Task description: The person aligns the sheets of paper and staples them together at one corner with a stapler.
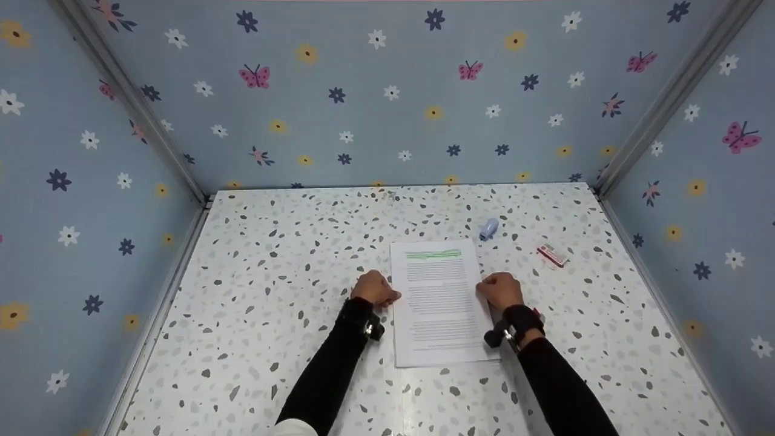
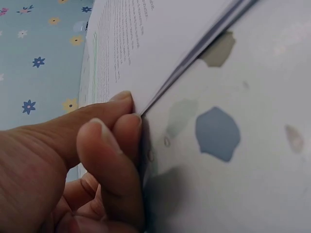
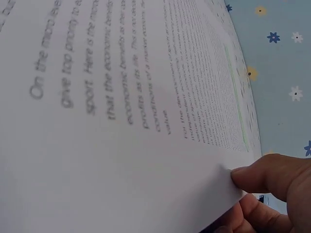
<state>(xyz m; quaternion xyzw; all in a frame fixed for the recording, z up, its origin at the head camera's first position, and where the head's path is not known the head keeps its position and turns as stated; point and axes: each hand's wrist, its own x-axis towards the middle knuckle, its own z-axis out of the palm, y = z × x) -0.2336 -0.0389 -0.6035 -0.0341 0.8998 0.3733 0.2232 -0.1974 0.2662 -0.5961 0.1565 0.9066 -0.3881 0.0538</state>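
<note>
Printed sheets of paper (image 1: 445,315) lie on the speckled tabletop in the head view, their top lines marked in green. My left hand (image 1: 374,289) pinches their left edge between thumb and fingers. In the left wrist view, the edge of the paper (image 2: 170,29) shows more than one layer, with the left hand's thumb (image 2: 92,116) on top. Across from it, my right hand (image 1: 501,290) pinches the right edge. The right wrist view has the thumb (image 3: 267,174) over the printed face and the other fingers partly hidden beneath.
A small pale-blue object (image 1: 489,229), its kind unclear, lies beyond the paper's top right corner. Farther right is a small red-and-white block or box (image 1: 553,255). Flower-patterned panels (image 1: 363,97) stand behind the table (image 1: 272,242) and along both sides.
</note>
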